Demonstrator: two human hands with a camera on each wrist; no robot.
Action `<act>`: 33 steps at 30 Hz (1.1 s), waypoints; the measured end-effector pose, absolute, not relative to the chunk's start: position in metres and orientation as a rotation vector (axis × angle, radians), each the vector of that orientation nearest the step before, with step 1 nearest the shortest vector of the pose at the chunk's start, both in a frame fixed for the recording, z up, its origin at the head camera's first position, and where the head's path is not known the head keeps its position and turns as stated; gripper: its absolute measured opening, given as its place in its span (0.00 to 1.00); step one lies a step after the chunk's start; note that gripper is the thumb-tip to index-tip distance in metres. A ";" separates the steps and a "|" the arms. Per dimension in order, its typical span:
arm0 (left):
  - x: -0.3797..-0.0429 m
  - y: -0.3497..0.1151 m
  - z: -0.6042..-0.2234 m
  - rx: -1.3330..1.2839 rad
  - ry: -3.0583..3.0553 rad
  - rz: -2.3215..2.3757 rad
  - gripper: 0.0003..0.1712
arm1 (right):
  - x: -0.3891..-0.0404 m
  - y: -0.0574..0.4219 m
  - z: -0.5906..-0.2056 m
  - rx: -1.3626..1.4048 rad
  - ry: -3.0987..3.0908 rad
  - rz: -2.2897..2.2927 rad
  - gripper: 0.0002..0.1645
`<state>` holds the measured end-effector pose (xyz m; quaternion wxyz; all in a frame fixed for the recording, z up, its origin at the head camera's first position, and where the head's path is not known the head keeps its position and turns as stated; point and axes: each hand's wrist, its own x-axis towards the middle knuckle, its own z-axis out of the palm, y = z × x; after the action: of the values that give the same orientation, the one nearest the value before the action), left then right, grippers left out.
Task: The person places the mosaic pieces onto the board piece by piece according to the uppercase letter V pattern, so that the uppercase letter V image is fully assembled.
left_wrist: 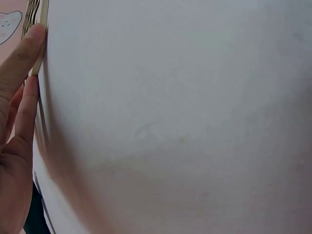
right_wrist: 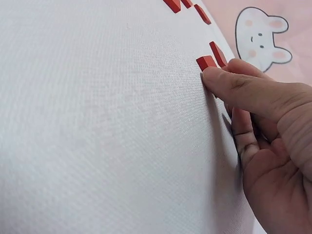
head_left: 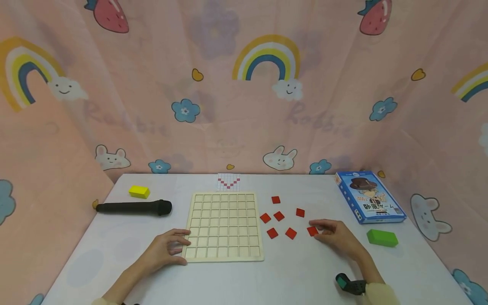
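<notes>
Slightly apart, right fingers (head_left: 325, 223) around red tile (head_left: 312, 231)

The grid board (head_left: 223, 226) looks like smooth, matt wood. At its three o'clock, the red square tiles (head_left: 291, 233) appear smooth, low-sheen; at twelve, the pattern sheet (head_left: 228, 182) looks like paper. Matt, fine-woven cloth covers the surface (head_left: 297, 275).
</notes>
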<state>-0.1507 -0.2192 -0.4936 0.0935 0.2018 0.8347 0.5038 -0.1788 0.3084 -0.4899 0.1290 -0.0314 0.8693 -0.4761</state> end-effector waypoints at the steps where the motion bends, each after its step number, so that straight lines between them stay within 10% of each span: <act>1: -0.151 -0.220 -0.494 0.598 2.474 1.497 0.26 | -0.179 0.308 -0.489 -0.099 2.535 -1.369 0.26; 33: -0.157 -0.220 -0.497 0.628 2.517 1.411 0.21 | -0.174 0.313 -0.489 -0.010 2.615 -1.507 0.24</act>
<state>-0.1568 -0.2196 -0.4972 0.0943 0.2116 0.8485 0.4759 -0.1740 0.3126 -0.4895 0.0618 -0.0034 0.8648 -0.4982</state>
